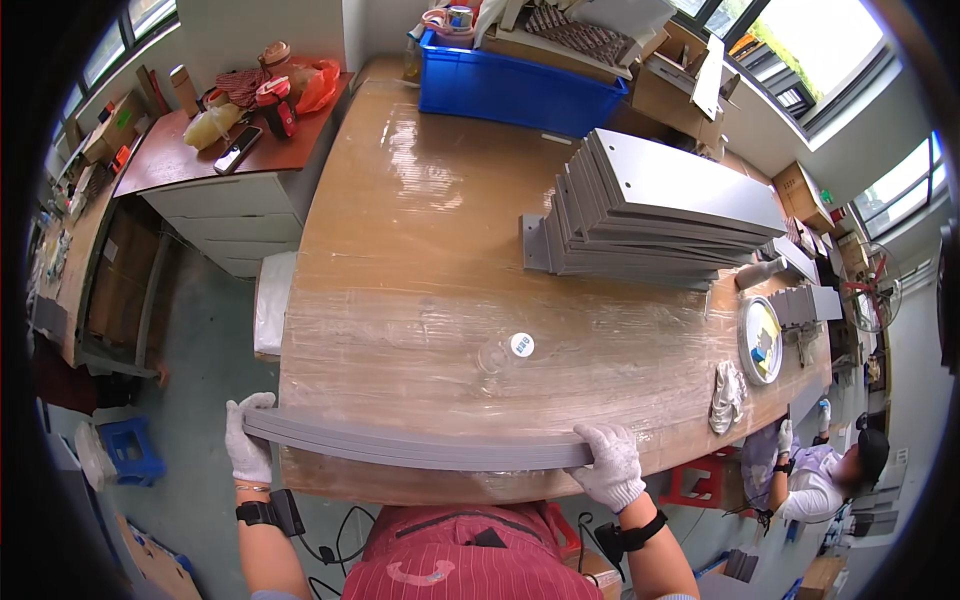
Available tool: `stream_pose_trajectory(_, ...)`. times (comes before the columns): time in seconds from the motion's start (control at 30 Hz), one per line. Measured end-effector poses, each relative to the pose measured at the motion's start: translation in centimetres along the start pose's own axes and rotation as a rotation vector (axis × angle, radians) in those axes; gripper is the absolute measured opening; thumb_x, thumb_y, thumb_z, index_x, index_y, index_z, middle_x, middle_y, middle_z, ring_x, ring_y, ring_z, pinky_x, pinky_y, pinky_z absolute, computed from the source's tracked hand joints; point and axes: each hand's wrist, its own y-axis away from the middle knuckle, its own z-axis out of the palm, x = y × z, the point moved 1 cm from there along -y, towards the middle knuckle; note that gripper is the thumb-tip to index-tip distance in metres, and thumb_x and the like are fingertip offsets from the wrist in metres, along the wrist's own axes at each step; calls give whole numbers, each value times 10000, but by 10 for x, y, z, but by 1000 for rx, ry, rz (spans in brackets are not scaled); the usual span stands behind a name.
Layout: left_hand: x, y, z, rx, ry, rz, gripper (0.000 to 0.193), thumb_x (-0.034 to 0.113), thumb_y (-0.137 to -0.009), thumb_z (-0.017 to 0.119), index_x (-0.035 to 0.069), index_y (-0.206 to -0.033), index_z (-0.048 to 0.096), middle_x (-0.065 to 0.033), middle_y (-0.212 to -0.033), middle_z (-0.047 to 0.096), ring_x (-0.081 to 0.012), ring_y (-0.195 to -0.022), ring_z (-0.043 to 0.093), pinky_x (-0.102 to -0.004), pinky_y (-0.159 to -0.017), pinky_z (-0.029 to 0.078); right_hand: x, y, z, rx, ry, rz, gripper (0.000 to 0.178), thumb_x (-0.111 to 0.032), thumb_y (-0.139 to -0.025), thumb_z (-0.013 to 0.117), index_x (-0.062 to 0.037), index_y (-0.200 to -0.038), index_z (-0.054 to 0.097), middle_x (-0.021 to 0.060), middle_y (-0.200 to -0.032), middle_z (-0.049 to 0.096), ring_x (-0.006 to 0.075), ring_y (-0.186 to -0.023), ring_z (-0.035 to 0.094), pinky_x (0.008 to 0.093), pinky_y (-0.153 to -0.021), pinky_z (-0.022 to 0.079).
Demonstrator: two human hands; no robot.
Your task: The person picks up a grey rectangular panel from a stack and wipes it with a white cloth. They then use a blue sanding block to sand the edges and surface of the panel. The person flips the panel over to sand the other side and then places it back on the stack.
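Both my hands wear white knit gloves and hold a thin stack of long grey panels (420,443) along the near edge of the wrapped table. At the stack's left end, my left hand (248,440) is closed round it. My right hand (611,464) grips the right end, fingers over the top. The panels look edge-on, and their undersides are hidden. Beyond them stands a small clear container (495,357) with a white round lid (521,345). A tall pile of grey panels with small holes (670,190) lies farther back, to the right.
A blue bin (520,90) sits at the table's far edge. On the right are a round white tray (748,345), a crumpled white glove (728,397) and a bottle (762,273). A co-worker (810,485) sits beyond. Drawers (235,225) stand left.
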Motion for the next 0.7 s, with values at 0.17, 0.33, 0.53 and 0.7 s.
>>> stream_pose_trajectory(0.17, -13, -1, -1, -15, 37, 1, 526, 536, -1042, 473, 54, -992, 678, -89, -1011, 708, -221, -1020, 637, -387, -980, 477, 64, 44, 33, -80, -436, 571, 903, -171, -684, 913, -20, -1432, 429, 184, -1380, 566, 345, -1267, 552, 447, -1117, 446)
stream_pose_trajectory(0.33, -10, 4, 19, 3, 132, -6, 513, 563, -1020, 510, 78, -946, 662, -86, -978, 703, -223, -984, 637, -387, -951, 492, 74, 54, 127, 1, -796, 489, 831, -165, -684, 941, -17, -1352, 470, 127, -1257, 630, 254, -1161, 619, 381, -1039, 510)
stream_pose_trajectory(0.53, -21, -11, 2, 114, 189, -15, 537, 594, -999, 515, 105, -815, 637, -72, -835, 674, -219, -878, 619, -365, -875, 493, 46, 36, 90, 49, -595, 456, 807, -206, -634, 986, -42, -1279, 530, 96, -1155, 660, 236, -1056, 663, 361, -931, 560)
stream_pose_trajectory(0.7, -18, -1, -49, 114, 243, -178, 630, 698, -938, 531, 84, -924, 673, -101, -934, 697, -253, -961, 631, -393, -942, 481, -10, 2, -36, -168, -491, 366, 657, -113, -614, 958, -34, -1158, 597, 90, -1023, 688, 190, -966, 677, 350, -856, 562)
